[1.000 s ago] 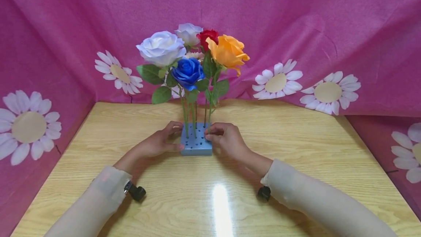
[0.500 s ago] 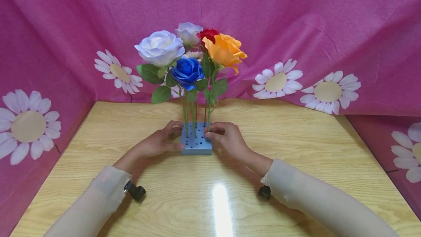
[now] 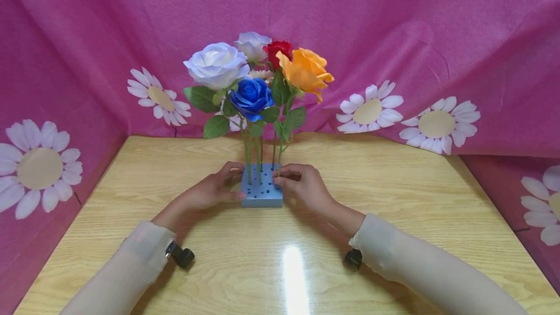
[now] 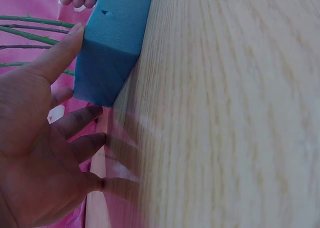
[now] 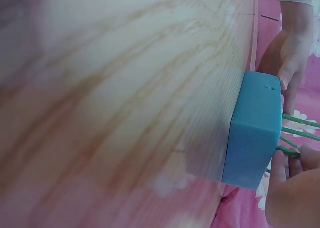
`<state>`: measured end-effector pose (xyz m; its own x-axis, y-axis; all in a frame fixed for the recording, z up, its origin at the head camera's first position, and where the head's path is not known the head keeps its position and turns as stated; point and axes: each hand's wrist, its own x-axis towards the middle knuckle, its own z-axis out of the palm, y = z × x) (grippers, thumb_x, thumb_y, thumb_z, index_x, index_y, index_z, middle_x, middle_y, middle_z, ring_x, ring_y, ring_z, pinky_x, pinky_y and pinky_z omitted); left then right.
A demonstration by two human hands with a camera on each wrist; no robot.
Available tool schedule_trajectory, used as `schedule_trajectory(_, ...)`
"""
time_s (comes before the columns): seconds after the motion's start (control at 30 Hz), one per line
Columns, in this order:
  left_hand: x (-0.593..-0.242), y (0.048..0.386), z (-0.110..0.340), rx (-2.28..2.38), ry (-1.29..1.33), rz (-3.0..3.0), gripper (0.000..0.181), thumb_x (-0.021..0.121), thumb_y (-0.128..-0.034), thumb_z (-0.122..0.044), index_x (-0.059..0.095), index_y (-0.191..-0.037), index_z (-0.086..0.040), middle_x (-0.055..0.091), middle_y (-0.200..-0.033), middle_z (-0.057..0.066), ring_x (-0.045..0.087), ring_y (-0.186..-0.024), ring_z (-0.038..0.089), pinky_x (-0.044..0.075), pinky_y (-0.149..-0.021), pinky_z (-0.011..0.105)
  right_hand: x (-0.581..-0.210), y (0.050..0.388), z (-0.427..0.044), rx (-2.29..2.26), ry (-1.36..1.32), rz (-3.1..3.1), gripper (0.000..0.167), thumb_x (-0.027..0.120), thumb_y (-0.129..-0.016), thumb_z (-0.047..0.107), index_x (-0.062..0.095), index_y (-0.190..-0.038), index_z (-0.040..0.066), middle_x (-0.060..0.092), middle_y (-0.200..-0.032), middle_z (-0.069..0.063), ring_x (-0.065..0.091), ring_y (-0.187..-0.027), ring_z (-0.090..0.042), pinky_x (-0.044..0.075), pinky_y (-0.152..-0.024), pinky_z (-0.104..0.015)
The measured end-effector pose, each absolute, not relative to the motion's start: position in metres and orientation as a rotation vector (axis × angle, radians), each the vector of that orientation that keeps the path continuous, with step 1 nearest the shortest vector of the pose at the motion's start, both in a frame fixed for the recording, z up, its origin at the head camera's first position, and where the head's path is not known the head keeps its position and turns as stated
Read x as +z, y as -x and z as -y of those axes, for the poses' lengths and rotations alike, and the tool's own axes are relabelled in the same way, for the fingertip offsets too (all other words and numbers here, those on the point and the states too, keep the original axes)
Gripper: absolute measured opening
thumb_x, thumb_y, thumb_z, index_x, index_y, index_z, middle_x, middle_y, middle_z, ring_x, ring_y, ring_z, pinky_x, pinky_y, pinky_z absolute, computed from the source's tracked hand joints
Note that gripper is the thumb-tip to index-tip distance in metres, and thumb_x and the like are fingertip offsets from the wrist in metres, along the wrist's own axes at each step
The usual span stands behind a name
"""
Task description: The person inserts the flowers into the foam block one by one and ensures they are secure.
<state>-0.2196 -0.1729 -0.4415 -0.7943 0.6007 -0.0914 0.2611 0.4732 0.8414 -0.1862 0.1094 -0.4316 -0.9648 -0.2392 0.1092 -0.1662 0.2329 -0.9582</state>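
Observation:
A blue foam block with holes in its top stands on the table, several artificial flowers upright in it. My left hand holds the block's left side; in the left wrist view, the thumb touches the top edge and the other fingers are spread along the side. At the block's right edge, my right hand pinches the lower green stem of an orange rose between thumb and fingers. The stem's end is hidden at the block. A blue rose and a large pale lilac rose stand to its left.
Behind these are a red rose, a second pale rose and a partly hidden pinkish flower. A pink cloth printed with daisies hangs around the wooden table. Light glares on the table's front.
The orange rose sways slightly left, then back right, with its stem still pinched in my right hand. My left hand keeps its place at the block.

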Motion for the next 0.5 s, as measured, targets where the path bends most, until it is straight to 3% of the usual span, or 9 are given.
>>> schedule_trajectory(0.5, -0.443, 0.219, 0.173, 1.248, -0.760, -2.347, 0.069, 0.077, -0.0951, -0.019, 0.033, -0.147, -0.009, 0.045, -0.156, 0.024, 0.038, -0.149, 0.039, 0.030, -0.121, 0.056, -0.432, 0.187, -0.123, -1.873, 0.407, -2.418, 0.022, 0.076, -0.094, 0.009, 0.076, -0.114, 0.002, 0.077, -0.105, -0.010, 0.072, -0.096, -0.017, 0.058, -0.084, -0.026)
